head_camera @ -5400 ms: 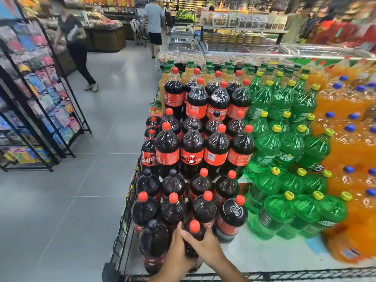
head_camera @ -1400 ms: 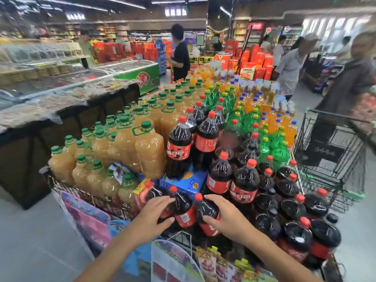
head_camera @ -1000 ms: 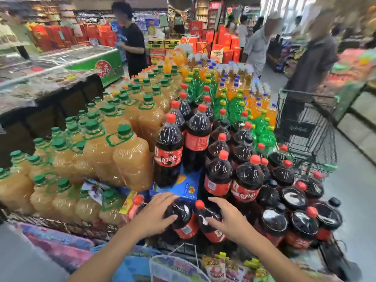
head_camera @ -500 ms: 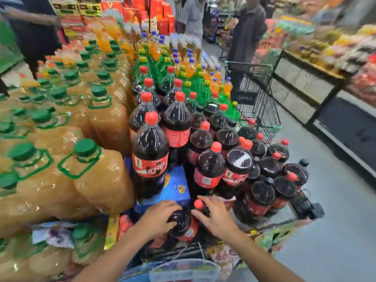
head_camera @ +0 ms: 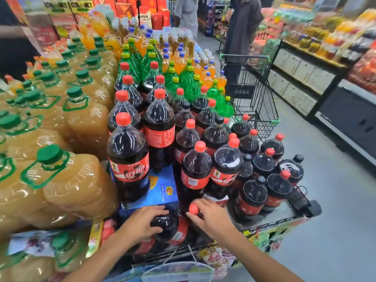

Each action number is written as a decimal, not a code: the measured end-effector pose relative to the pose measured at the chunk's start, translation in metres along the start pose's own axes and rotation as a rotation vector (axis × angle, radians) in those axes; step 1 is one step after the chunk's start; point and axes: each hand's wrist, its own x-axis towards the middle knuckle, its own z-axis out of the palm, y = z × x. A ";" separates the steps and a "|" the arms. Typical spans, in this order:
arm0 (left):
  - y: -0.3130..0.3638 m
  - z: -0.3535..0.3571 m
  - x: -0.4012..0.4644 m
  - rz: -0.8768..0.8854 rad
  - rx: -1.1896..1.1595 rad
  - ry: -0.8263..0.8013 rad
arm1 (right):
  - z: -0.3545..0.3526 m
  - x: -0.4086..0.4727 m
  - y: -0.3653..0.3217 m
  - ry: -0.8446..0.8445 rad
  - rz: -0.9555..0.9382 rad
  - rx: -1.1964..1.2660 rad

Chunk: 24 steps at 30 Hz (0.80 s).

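- both hands had stayed on the same pair of bottles at the near, low edge of the drinks display through the last second or so; what changed most was my view, which had swung round and come in above them
- the left hand had slid up the left bottle; its fingers lay curled over the dark shoulder and gripped it, and the cap that showed a moment earlier was now hidden under the hand
- the right hand had closed in on the right bottle; thumb and fingers were curled round the neck, with the red cap poking out between them; most of that bottle's body was hidden behind the hand
- the two bottles stood side by side, close enough that i could not tell if they touched, on the lowest tier just below the front edge of the blue box; the taller cola bottles rose just behind them
- neither bottle looked lifted; both seemed seated in the row, a little further in toward the box than before
- i read this as straightening the front row rather than taking stock away; the grip had gone from loose touching to a firm hold, so the next nudge or turn could be made with control
- the juice jugs crowded the left side, and a shopping cart stood well apart at the far right corner; neither was in the way
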 end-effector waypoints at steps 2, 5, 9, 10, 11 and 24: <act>0.001 -0.001 0.000 -0.009 -0.004 -0.001 | -0.012 -0.006 0.013 -0.024 -0.014 0.067; 0.003 -0.003 0.000 -0.026 0.003 -0.017 | -0.024 -0.017 0.037 -0.036 0.036 0.161; 0.005 -0.003 -0.002 -0.047 -0.017 -0.005 | -0.042 -0.024 0.066 -0.003 0.206 0.261; 0.006 -0.004 -0.003 -0.052 -0.017 0.000 | -0.047 -0.023 0.070 0.007 0.237 0.284; 0.006 -0.004 -0.002 -0.059 -0.022 -0.002 | -0.051 -0.021 0.073 0.017 0.263 0.307; 0.010 -0.003 -0.006 -0.074 -0.065 0.049 | -0.043 -0.020 0.085 0.052 0.279 0.316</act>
